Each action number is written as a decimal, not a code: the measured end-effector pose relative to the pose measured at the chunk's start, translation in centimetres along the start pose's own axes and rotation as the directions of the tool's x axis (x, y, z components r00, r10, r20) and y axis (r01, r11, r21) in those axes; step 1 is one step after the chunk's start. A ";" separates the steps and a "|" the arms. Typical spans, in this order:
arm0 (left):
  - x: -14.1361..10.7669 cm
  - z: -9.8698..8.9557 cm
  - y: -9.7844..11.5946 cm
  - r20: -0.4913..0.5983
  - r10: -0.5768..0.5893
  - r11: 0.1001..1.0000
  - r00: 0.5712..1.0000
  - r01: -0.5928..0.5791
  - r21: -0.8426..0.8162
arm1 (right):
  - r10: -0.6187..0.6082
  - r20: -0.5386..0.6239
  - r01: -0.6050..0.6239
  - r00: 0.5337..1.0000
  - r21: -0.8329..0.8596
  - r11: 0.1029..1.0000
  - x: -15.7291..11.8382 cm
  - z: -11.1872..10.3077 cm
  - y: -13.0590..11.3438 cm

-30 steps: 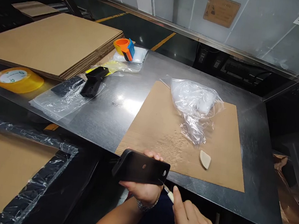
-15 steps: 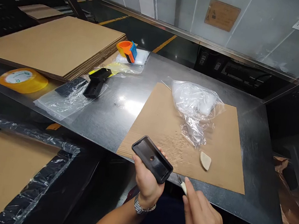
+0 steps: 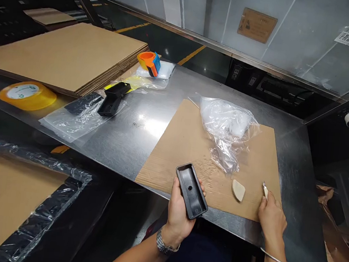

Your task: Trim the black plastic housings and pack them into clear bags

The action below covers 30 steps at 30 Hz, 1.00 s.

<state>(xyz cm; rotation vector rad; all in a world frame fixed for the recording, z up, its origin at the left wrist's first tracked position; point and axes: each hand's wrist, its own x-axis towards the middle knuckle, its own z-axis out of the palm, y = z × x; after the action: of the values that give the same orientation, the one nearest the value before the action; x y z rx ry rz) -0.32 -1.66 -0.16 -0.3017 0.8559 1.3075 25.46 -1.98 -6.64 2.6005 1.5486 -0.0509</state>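
My left hand [image 3: 179,213] is closed around a black rectangular plastic tray-like part [image 3: 191,194], its hollow side facing up and a small round hole in its floor. In my right hand [image 3: 272,218] is a small knife [image 3: 265,191] with a pale handle and a short metal tip pointing away from me. That hand rests over the right edge of a cardboard sheet [image 3: 172,147]. Between the hands lies a cream-coloured, wedge-shaped pad [image 3: 238,190]. Behind it, a crumpled clear plastic bag [image 3: 225,124] with white contents sits on the cardboard.
On the metal table [image 3: 129,142] at left are another black part [image 3: 113,101], flat plastic bags [image 3: 68,121], a yellow tape roll [image 3: 27,95] and an orange-blue tape dispenser [image 3: 150,62]. A cardboard stack [image 3: 69,56] stands behind them. A grey panel [image 3: 212,17] rises beyond the table.
My right hand has moved right and forward with the knife, from beside the black part to the cardboard's right edge. My left hand has shifted slightly right and turned the part more upright.
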 end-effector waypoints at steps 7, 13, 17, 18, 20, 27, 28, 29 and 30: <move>0.1 -0.4 -0.4 0.048 -0.032 0.997 0.998 0.028 0.072 | -0.035 -0.046 0.035 0.998 0.000 0.999 0.5 1.1 0.4; 0.1 -0.7 -0.9 0.099 -0.055 0.993 0.994 0.043 0.113 | -0.036 -0.108 0.032 0.994 -0.037 0.999 0.6 2.1 0.1; 0.0 -0.7 -1.2 0.121 -0.086 0.989 0.989 0.070 0.134 | -0.054 -0.163 0.046 0.985 -0.051 0.998 0.5 2.4 0.0; 0.0 -0.7 -1.2 0.131 -0.095 0.988 0.987 0.077 0.138 | -0.055 -0.177 0.046 0.983 -0.050 0.998 0.5 2.5 0.0; -0.1 -0.7 -1.2 0.143 -0.104 0.986 0.984 0.083 0.145 | -0.053 -0.204 0.045 0.978 -0.043 0.998 0.6 2.5 0.0; -0.1 -0.8 -1.4 0.102 -0.071 0.969 0.992 0.044 0.243 | -0.145 -0.282 0.229 0.949 0.294 0.928 -1.9 0.1 -1.5; 0.0 -0.8 -1.5 0.095 -0.029 0.956 0.995 0.000 0.294 | -0.194 -0.279 0.310 0.940 0.468 0.828 -2.8 -0.5 -2.2; 0.0 -0.9 -1.7 0.118 0.015 0.931 0.993 -0.057 0.360 | -0.250 -0.266 0.364 0.931 0.633 0.683 -3.9 -1.2 -3.1; 0.1 -1.0 -1.8 0.174 0.058 0.889 0.983 -0.130 0.439 | -0.316 -0.234 0.376 0.920 0.758 0.534 -5.0 -1.8 -4.2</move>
<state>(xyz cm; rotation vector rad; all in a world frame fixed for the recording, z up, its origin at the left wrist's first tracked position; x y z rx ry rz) 0.98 -2.75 -1.42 0.2103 1.0188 1.1632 19.35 -4.21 -4.77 2.7763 2.5117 -0.9124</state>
